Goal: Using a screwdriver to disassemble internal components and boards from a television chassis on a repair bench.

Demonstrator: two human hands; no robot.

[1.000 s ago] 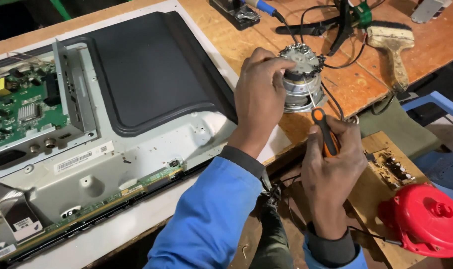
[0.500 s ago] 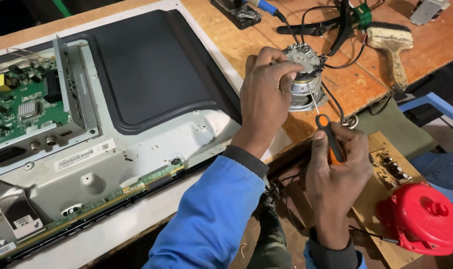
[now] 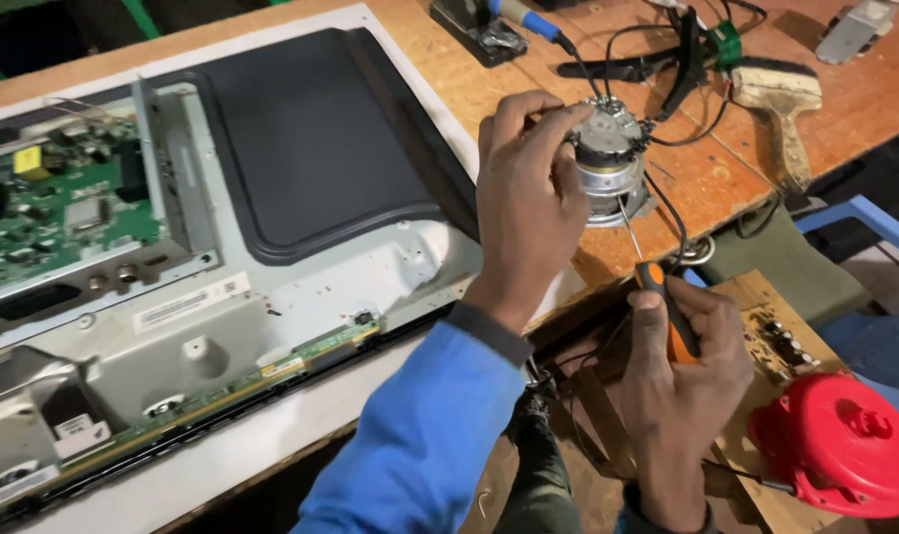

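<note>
My left hand grips a small round metal motor from its left side, holding it upright on the wooden bench. Black wires run off the motor toward the back. My right hand is shut on a screwdriver with an orange and black handle. Its thin shaft points up, and the tip touches the motor's lower right side. A blue sleeve covers my left forearm.
An opened flat-screen set lies back-up on the left, with a green circuit board. A brush and a soldering tool lie behind the motor. A red plastic housing and a brown circuit board sit at the lower right.
My right hand with the screwdriver has dropped slightly and tilted, bringing the tip against the motor's side. My left hand keeps its hold on the motor.
</note>
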